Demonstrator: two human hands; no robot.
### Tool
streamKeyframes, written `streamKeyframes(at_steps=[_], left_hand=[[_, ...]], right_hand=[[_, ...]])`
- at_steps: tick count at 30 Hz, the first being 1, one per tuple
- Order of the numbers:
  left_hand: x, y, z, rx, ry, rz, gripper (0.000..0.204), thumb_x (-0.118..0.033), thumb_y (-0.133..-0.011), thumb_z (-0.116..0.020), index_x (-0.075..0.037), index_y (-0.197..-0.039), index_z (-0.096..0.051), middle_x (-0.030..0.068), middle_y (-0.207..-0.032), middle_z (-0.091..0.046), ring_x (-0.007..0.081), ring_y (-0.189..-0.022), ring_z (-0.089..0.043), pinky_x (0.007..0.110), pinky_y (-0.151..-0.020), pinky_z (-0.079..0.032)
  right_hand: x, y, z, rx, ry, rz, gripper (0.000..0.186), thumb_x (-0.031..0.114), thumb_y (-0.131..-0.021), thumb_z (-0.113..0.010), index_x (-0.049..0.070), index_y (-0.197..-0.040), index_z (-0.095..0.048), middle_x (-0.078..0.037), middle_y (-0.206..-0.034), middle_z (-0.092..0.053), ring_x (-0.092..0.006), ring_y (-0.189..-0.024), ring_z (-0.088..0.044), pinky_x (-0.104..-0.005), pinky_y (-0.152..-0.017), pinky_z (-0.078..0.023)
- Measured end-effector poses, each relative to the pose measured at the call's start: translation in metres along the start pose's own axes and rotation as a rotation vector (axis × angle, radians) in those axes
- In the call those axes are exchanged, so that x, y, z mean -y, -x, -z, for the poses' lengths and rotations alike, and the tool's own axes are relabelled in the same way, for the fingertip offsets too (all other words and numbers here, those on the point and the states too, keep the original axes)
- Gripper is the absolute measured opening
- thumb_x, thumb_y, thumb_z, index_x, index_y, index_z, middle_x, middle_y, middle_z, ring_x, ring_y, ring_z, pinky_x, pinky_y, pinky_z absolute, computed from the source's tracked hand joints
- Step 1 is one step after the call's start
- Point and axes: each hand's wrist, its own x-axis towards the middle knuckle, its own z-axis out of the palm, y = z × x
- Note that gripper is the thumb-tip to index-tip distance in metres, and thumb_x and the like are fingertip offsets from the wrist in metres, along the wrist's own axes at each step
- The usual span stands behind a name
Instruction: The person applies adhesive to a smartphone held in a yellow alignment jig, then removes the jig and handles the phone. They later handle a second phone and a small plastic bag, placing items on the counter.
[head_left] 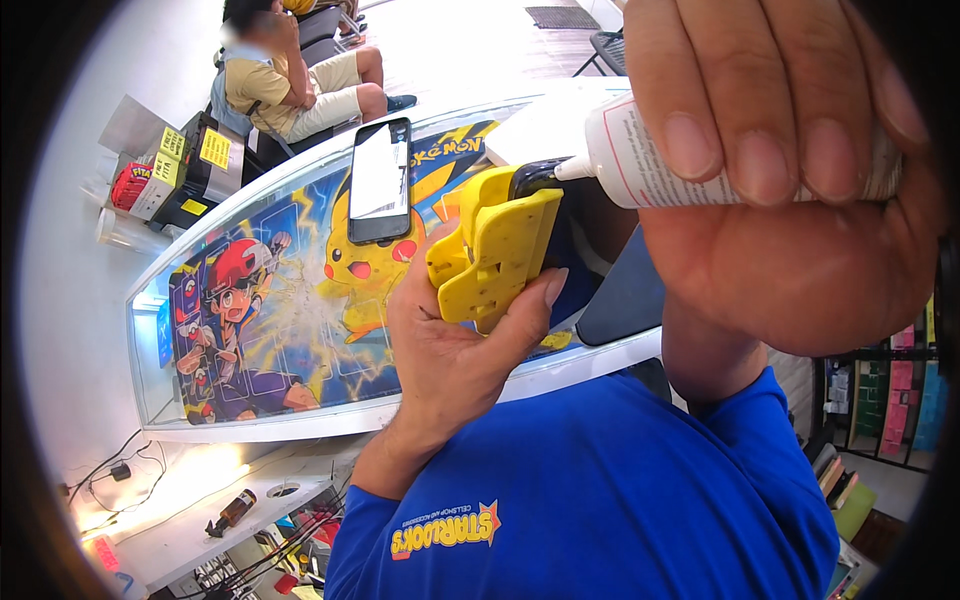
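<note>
Right hand (768, 150) cut off at top, fingers wrapped round white tube (648, 170), hiding most of it; contents not visible. Nozzle at dark piece (535, 178) in top of yellow holder (500, 265); contact hard to confirm. Left hand (450, 355) pinches holder above tabletop (235, 428), far fingers mostly hidden. Clear tub (130, 231) far left, contents unclear.
</note>
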Motion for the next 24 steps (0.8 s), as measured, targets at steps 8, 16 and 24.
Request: streamKeyframes(at_steps=[8,16,24], left_hand=[[0.003,0.000,0.000,0.002,0.021,-0.020,0.038,-0.006,-0.085,-0.080,0.000,-0.118,-0.063,0.0051,-0.103,-0.071,0.0088,-0.090,-0.067,0.024,-0.081,-0.054],[0.004,0.002,-0.001,-0.007,0.063,-0.005,0.038,-0.004,-0.085,-0.080,0.000,-0.119,-0.063,0.0059,-0.104,-0.072,0.0093,-0.092,-0.068,0.025,-0.082,-0.054],[0.002,0.003,-0.003,0.000,0.080,-0.006,0.039,-0.003,-0.084,-0.080,0.000,-0.119,-0.062,0.0058,-0.105,-0.072,0.0095,-0.092,-0.068,0.025,-0.082,-0.054]], right_hand=[[0.002,0.001,0.001,0.000,0.000,0.010,0.025,0.021,-0.104,-0.042,0.004,-0.092,-0.055,-0.006,-0.080,-0.051,-0.0151,-0.069,-0.046,-0.0326,-0.070,-0.041],[0.007,0.000,0.002,-0.002,-0.002,0.024,0.025,0.021,-0.104,-0.041,0.004,-0.092,-0.055,-0.006,-0.080,-0.051,-0.0159,-0.070,-0.047,-0.0336,-0.071,-0.041],[0.008,0.001,0.002,-0.007,0.000,0.032,0.026,0.022,-0.104,-0.040,0.004,-0.091,-0.055,-0.007,-0.080,-0.051,-0.0166,-0.071,-0.047,-0.0345,-0.072,-0.041]])
